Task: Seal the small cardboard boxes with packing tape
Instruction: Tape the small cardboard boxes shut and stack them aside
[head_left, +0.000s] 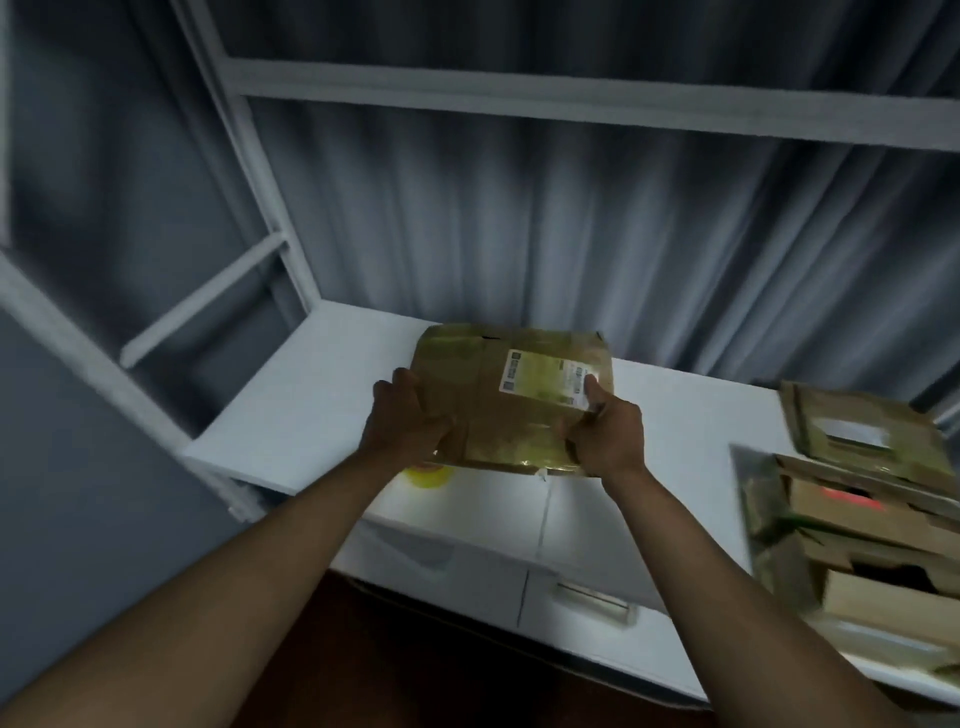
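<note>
- Nearest my camera, two bare forearms reach up from the bottom edge toward the counter (322, 410), one from each lower corner.
- Left hand (408, 421): I see its fingers curled round the left near corner of the cardboard box (514, 400), gripping it.
- Right hand (605, 434): it grips the right near corner of the same box, thumb laid up across the top face and touching the lower right corner of the shipping label (553, 376).
- The cardboard box, flat and brown with glossy packing tape across its top, is held between both hands, tilted, its near edge raised above the white counter; whether its far edge rests on the counter I cannot tell.
- Tape roll (428, 475): yellow, lying on the counter just below the box's near left edge, partly hidden by the left wrist.
- To the right, a pile of boxes (857, 493) sits on the counter, well apart from the held box; the uppermost one bears a pale label.
- A drawer handle (592, 597) shows on the counter's front.
- Behind the counter hangs a grey curtain (571, 234), framed by a white rack (519, 98).
</note>
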